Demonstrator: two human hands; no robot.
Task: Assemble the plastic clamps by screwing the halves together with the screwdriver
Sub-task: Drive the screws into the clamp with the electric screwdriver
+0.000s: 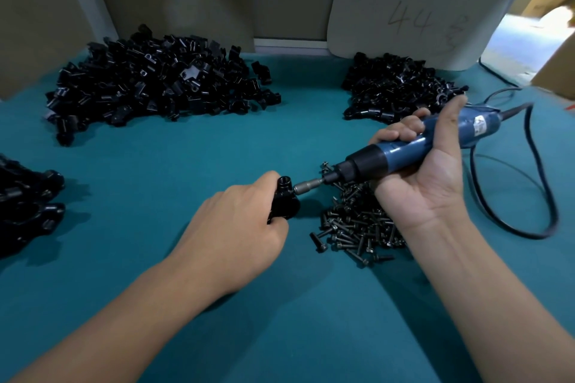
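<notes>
the left hand (pixel 239 227) grips the clamp (pixel 284 200) on the desk (pixel 186 165). the right hand (pixel 426 165) is closed around the screwdriver (pixel 404 151), whose long axis runs from 2 o'clock down to 8 o'clock, bit meeting the clamp's right side; screws (pixel 357 227) lie just beside.

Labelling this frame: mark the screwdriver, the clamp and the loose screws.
screwdriver (pixel 404 151), head view, blue body by the fingers.
clamp (pixel 284 196), head view, black body beside the bit.
screws (pixel 357 227), head view, middle of pile.

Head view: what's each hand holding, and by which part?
Left hand grips the black clamp by its lower body. Right hand grips the blue screwdriver around its mid-barrel, bit against the clamp.
</notes>
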